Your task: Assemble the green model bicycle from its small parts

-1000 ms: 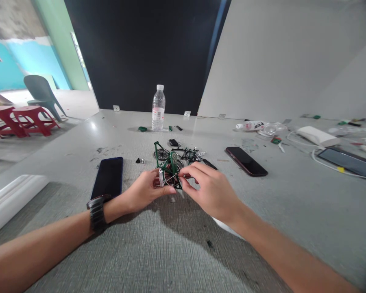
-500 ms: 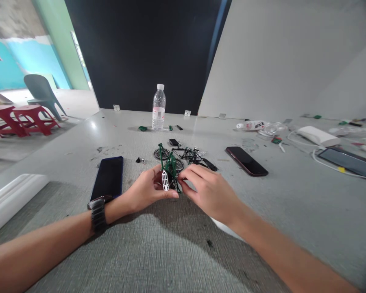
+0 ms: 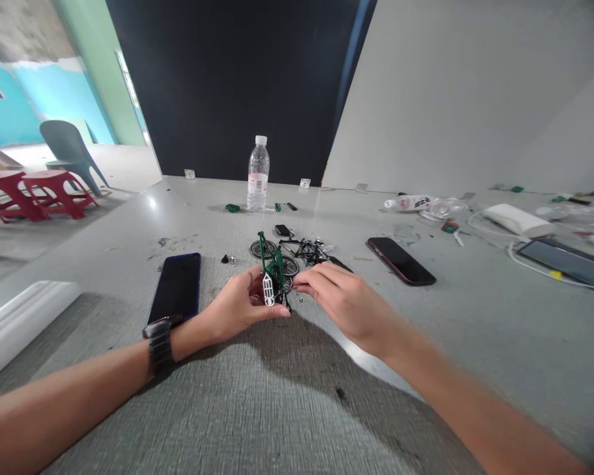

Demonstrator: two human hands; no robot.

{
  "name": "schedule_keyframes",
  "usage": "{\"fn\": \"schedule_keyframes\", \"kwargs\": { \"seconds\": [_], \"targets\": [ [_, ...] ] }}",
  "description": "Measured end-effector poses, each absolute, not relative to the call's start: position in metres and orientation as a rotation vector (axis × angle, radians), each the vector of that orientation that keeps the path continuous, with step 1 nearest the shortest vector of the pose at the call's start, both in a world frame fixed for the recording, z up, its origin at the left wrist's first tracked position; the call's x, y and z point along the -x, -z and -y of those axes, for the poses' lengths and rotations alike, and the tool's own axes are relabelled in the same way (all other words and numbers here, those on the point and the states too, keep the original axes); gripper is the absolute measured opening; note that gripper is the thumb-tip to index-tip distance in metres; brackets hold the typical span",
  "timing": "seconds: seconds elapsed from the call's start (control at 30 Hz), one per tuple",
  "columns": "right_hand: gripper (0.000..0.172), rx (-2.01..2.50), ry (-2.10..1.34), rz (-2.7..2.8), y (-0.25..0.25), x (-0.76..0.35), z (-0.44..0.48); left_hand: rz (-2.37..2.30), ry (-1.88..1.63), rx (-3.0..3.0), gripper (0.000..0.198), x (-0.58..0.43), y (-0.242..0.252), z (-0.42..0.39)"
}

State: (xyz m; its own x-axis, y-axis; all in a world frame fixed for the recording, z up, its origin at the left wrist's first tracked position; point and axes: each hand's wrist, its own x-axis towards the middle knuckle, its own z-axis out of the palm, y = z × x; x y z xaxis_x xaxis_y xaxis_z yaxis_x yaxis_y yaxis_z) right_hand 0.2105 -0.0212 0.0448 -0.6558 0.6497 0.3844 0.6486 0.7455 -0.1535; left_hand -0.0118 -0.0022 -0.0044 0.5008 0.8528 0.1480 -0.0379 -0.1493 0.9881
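Note:
My left hand (image 3: 245,300) is closed around the lower part of a green toy bicycle frame (image 3: 276,264), thumb along its near side. A white slotted rack (image 3: 268,290) sticks up at the near end of that frame. My right hand (image 3: 336,293) is just right of it, thumb and fingertips pinched together; whatever is between them is too small to make out. Small spoked wheels (image 3: 290,266) lie behind the frame. Beyond the right fingers is a jumble of black bicycle parts (image 3: 309,251). Tiny silver bits (image 3: 301,299) rest between the hands.
A blue-edged phone (image 3: 175,287) lies left of my left hand, a dark red phone (image 3: 400,260) to the right. A clear water bottle (image 3: 258,175) stands at the back. Cables and a power bank (image 3: 569,260) are far right; a white roll-shaped object (image 3: 24,323) lies far left.
My right hand has drawn slightly right, away from the green bicycle frame, uncovering tiny bits on the table. The left hand keeps its hold almost unmoved.

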Motion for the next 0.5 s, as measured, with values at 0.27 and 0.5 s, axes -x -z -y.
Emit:
{"fn": "schedule_keyframes", "kwargs": {
  "seconds": [0.27, 0.5],
  "targets": [
    [0.025, 1.057, -0.032, 2.538, -0.0474, -0.2111, 0.0210, -0.741, -0.918, -1.534, 0.057, 0.0120, 0.0049, 0.0022],
    [0.029, 1.044, -0.023, 2.550, -0.0415, -0.2151, 0.0189, -0.778, -0.897, -1.554, 0.057, 0.0122, 0.0056, 0.0023]
  ]
}}
